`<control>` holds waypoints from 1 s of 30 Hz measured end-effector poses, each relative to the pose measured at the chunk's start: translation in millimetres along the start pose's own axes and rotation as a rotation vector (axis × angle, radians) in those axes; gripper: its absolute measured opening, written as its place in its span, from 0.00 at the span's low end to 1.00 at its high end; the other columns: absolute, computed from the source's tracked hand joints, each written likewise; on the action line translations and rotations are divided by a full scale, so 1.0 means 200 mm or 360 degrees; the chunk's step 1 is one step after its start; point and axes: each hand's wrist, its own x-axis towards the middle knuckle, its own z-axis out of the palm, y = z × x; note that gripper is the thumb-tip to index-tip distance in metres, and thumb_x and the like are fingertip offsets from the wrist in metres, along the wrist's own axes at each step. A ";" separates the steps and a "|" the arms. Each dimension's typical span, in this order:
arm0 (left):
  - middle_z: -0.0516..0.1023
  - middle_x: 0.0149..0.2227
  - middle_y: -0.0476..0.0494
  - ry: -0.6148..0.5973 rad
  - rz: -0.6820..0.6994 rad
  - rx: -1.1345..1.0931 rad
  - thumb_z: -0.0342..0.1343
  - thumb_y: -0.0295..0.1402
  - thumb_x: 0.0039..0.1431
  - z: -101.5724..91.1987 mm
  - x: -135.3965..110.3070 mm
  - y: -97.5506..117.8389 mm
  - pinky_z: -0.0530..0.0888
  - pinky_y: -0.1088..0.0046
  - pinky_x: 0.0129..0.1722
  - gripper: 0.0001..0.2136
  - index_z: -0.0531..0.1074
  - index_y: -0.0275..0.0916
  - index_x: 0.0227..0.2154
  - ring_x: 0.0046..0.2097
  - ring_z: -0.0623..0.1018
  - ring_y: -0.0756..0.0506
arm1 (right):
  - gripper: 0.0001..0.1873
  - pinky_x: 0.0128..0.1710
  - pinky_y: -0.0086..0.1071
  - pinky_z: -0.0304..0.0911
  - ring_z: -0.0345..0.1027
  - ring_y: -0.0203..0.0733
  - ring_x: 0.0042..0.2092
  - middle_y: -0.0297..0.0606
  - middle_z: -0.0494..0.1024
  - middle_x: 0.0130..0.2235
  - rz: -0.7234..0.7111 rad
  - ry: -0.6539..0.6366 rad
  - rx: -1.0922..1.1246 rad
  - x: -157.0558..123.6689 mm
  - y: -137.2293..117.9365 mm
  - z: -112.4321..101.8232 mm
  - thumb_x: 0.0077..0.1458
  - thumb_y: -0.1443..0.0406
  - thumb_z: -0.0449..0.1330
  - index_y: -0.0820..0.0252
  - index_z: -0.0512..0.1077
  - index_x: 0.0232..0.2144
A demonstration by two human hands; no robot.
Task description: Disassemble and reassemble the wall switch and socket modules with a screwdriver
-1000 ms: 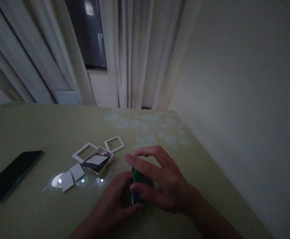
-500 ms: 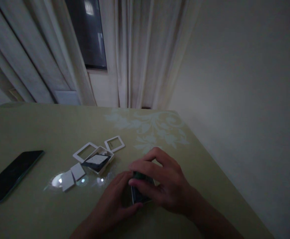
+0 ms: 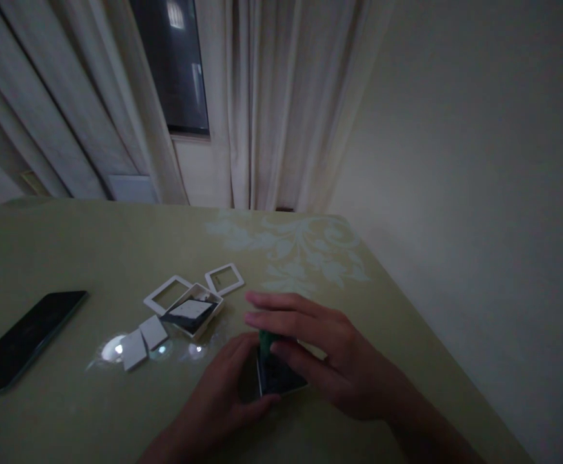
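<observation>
My left hand (image 3: 223, 393) grips the left side of a small dark square part with a green piece on top (image 3: 275, 374), low on the table near the front. My right hand (image 3: 324, 361) rests over the same part from the right, with its fingers stretched out flat across the green piece. The room is dim, and the part's details are hard to make out.
On the green patterned tablecloth (image 3: 68, 258) lie two white square frames (image 3: 167, 294) (image 3: 224, 279), a shallow white box holding a card (image 3: 191, 310), two white square tiles (image 3: 143, 340) and clear plastic pieces. A dark phone (image 3: 24, 338) lies at left. Curtains and a wall stand behind.
My right hand's fingers have uncurled from a grip on the green piece and now lie stretched over it. The dark part has tilted slightly. My left hand has stayed in place.
</observation>
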 end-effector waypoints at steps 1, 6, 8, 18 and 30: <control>0.81 0.61 0.46 -0.0002 0.0005 -0.0002 0.73 0.40 0.55 0.00 0.00 0.00 0.81 0.48 0.60 0.34 0.68 0.58 0.64 0.60 0.82 0.28 | 0.21 0.61 0.39 0.73 0.76 0.43 0.60 0.44 0.80 0.60 -0.0009 0.0024 0.0063 0.00 0.00 0.00 0.73 0.70 0.60 0.53 0.75 0.64; 0.81 0.61 0.46 0.0003 0.0012 -0.0009 0.72 0.40 0.57 -0.01 0.01 0.01 0.82 0.48 0.59 0.31 0.69 0.57 0.63 0.60 0.81 0.28 | 0.15 0.50 0.34 0.76 0.78 0.41 0.47 0.40 0.82 0.46 -0.0026 0.0316 -0.0141 0.00 0.00 0.03 0.66 0.65 0.71 0.57 0.81 0.54; 0.82 0.59 0.46 -0.0025 -0.0014 -0.0015 0.71 0.41 0.57 -0.01 0.01 0.00 0.83 0.50 0.57 0.29 0.71 0.56 0.61 0.58 0.82 0.28 | 0.21 0.58 0.37 0.74 0.77 0.44 0.55 0.44 0.82 0.54 0.0007 0.0191 -0.0149 0.00 -0.01 0.03 0.69 0.67 0.66 0.58 0.76 0.62; 0.78 0.64 0.46 -0.0053 -0.0045 -0.0020 0.70 0.42 0.59 0.00 0.00 0.00 0.79 0.48 0.63 0.33 0.66 0.60 0.66 0.64 0.78 0.29 | 0.17 0.53 0.30 0.73 0.77 0.40 0.48 0.41 0.81 0.47 0.0005 0.0204 -0.0307 -0.02 -0.06 0.02 0.67 0.66 0.69 0.61 0.80 0.57; 0.79 0.63 0.46 -0.0050 -0.0026 -0.0003 0.70 0.39 0.58 0.01 0.00 -0.01 0.79 0.49 0.64 0.35 0.64 0.60 0.66 0.64 0.79 0.30 | 0.18 0.55 0.33 0.74 0.76 0.42 0.51 0.44 0.79 0.50 0.0014 0.0159 -0.0376 -0.02 -0.06 0.05 0.71 0.67 0.64 0.60 0.78 0.60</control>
